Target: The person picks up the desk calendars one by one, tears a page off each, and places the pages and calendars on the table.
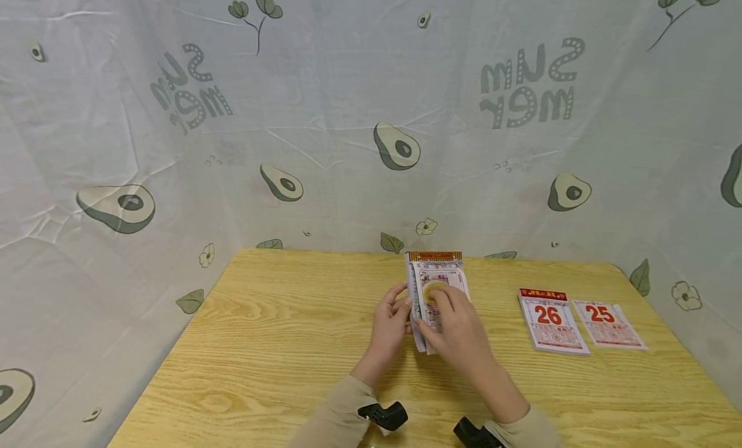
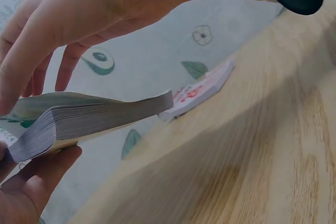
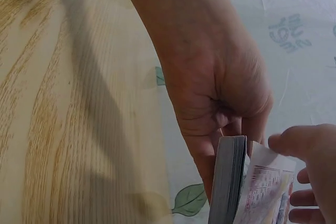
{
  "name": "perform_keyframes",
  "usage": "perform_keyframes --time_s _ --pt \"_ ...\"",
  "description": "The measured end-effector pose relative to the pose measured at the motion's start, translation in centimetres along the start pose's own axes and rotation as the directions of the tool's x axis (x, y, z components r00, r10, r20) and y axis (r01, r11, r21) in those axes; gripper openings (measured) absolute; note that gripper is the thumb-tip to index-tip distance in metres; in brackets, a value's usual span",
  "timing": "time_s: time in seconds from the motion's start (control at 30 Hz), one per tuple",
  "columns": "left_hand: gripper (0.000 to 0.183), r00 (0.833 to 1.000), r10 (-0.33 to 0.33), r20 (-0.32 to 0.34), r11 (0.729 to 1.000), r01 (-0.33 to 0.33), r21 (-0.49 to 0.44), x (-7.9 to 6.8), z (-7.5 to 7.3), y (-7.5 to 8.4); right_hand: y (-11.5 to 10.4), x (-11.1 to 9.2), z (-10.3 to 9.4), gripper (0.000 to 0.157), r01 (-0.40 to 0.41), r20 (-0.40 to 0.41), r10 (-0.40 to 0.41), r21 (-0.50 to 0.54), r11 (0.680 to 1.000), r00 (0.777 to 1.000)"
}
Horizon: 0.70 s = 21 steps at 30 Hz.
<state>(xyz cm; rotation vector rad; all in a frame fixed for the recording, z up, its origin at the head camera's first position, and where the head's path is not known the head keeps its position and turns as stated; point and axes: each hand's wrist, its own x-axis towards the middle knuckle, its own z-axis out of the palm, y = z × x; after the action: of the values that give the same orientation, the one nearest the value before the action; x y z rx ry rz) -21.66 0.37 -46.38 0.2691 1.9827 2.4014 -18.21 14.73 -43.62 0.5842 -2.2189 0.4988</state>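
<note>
In the head view, a thick tear-off calendar (image 1: pixel 436 257) with a red and gold header is held tilted up over the table. My left hand (image 1: pixel 390 319) grips its left edge, with fingers behind the pad and the thumb in front. Its fingers (image 2: pixel 44 174) show under the page block in the left wrist view. My right hand (image 1: pixel 464 329) touches the printed front page, its thumb near the lower edge and its other fingers spread over the picture. A front sheet (image 3: pixel 262 182) stands apart from the block in the right wrist view.
To the right on the wooden table (image 1: pixel 278 326) lies a second calendar pad (image 1: pixel 553 322) showing 26. Beside it is a loose sheet (image 1: pixel 608 324) showing 25. A pale curtain (image 1: pixel 342 68) with avocado prints hangs behind the table and around its sides.
</note>
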Motion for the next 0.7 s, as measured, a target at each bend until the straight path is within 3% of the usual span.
perform_keyframes --time_s 0.43,0.7 --pt "0.039 1.000 -0.022 0.022 0.999 0.022 0.032 -0.1 0.0 -0.2 1.1 0.5 -1.8 0.028 -0.153 -0.040 0.151 -0.063 0.986 0.988" --pt "0.039 0.993 -0.026 0.119 0.997 0.017 0.069 0.4 -1.0 -0.3 2.8 1.2 -4.4 0.011 -0.178 -0.101 0.167 -0.115 0.977 0.981"
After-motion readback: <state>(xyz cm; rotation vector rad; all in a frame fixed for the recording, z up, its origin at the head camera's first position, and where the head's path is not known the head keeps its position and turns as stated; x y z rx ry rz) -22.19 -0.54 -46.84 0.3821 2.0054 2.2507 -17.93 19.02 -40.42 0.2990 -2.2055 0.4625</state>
